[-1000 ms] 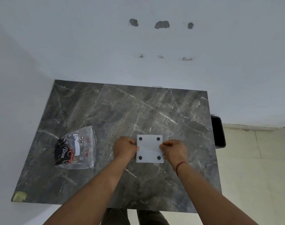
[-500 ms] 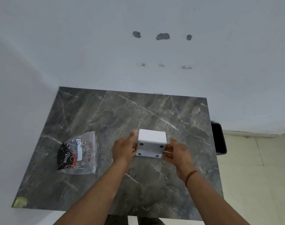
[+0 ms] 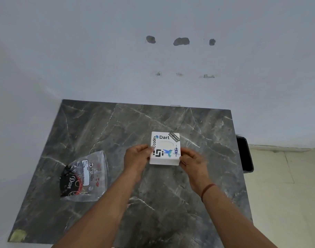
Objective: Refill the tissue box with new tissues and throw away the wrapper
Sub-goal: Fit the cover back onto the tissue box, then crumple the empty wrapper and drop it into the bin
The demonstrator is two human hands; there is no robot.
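Note:
A white square tissue box (image 3: 165,149) with stickers on its top sits at the middle of the dark marble table (image 3: 117,126), its oval opening facing up. My left hand (image 3: 137,158) grips its left side and my right hand (image 3: 192,162) grips its right side. A clear plastic wrapper (image 3: 84,176) with black and red print lies flat on the table to the left, apart from both hands.
A black bin (image 3: 244,154) stands on the floor just past the table's right edge. White walls close off the back and left sides. A scrap of yellowish tape (image 3: 18,235) sticks to the table's near left corner.
The box showed its underside with four black feet. Both hands have turned it over, and now its stickered top faces up.

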